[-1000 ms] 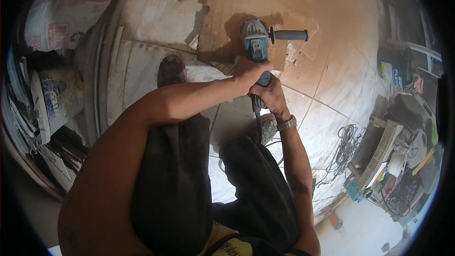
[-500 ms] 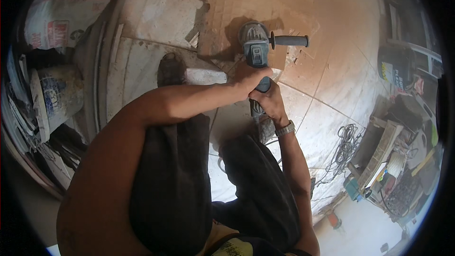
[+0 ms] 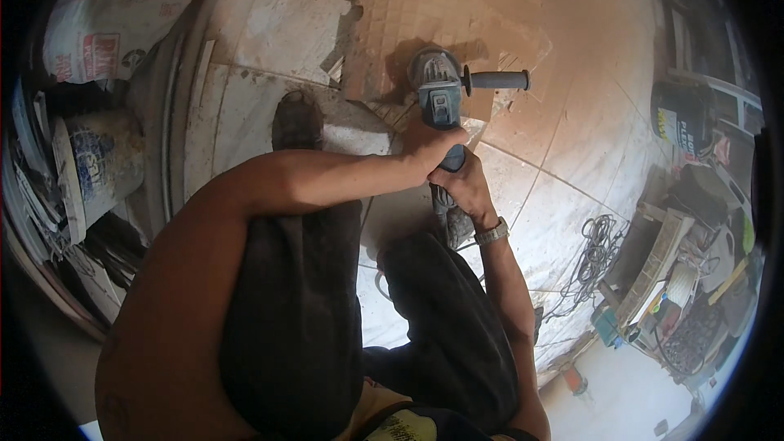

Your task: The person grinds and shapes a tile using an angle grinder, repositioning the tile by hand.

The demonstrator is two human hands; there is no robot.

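An angle grinder (image 3: 442, 98), grey-blue and dusty, points away from me with its head over a piece of cardboard (image 3: 384, 16) on the tiled floor. Its black side handle (image 3: 500, 80) sticks out to the right, untouched. My left hand (image 3: 429, 149) is wrapped round the grinder's body behind the switch. Just behind it, my right hand (image 3: 464, 189) grips the rear end, with a metal-banded watch (image 3: 492, 232) on that wrist. The grinder's disc is hidden beneath its head, so I cannot tell what it touches.
My shod foot (image 3: 296, 120) stands left of the grinder. A coiled cable (image 3: 600, 247) lies on the tiles to the right, near a wooden box (image 3: 653, 265) of odds and ends. A dirty bucket (image 3: 102, 163) and a printed sack (image 3: 114, 20) stand at the left.
The grinder and both hands have shifted slightly toward me. Both hands keep their grip.
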